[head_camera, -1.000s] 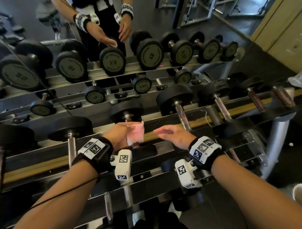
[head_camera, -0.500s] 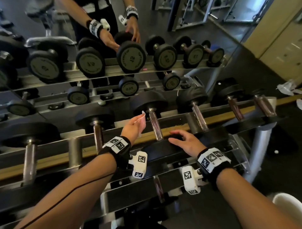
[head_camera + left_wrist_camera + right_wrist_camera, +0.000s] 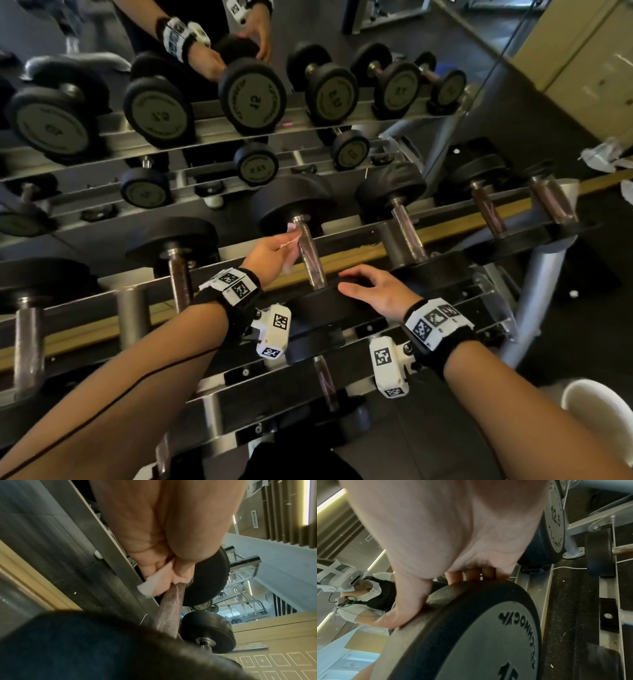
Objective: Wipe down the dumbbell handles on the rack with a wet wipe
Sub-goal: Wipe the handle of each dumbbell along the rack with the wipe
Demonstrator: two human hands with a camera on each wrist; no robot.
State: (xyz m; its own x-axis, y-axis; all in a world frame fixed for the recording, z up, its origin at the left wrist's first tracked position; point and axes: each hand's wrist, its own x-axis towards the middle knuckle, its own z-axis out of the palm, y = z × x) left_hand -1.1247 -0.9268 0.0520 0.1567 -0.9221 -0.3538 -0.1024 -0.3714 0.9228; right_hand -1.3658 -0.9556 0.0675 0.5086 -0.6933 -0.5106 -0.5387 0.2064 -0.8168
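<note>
Head view: left hand (image 3: 270,253) pinches the wet wipe (image 3: 291,236) against the far end of a dumbbell handle (image 3: 310,255) on the rack (image 3: 445,224); right hand (image 3: 376,291), fingers relaxed, rests on the near weight head (image 3: 329,305). Left wrist view: the wipe (image 3: 154,582) meets the handle (image 3: 169,609) only at its edge; so loose a hold could slip and miss the bar's underside. Right wrist view: straight fingers (image 3: 471,574) drape the head (image 3: 471,635); the dumbbell may roll.

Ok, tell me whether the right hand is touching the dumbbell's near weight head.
Touching. The right wrist view shows the right hand resting its thumb and fingertips on the near weight head.
</note>
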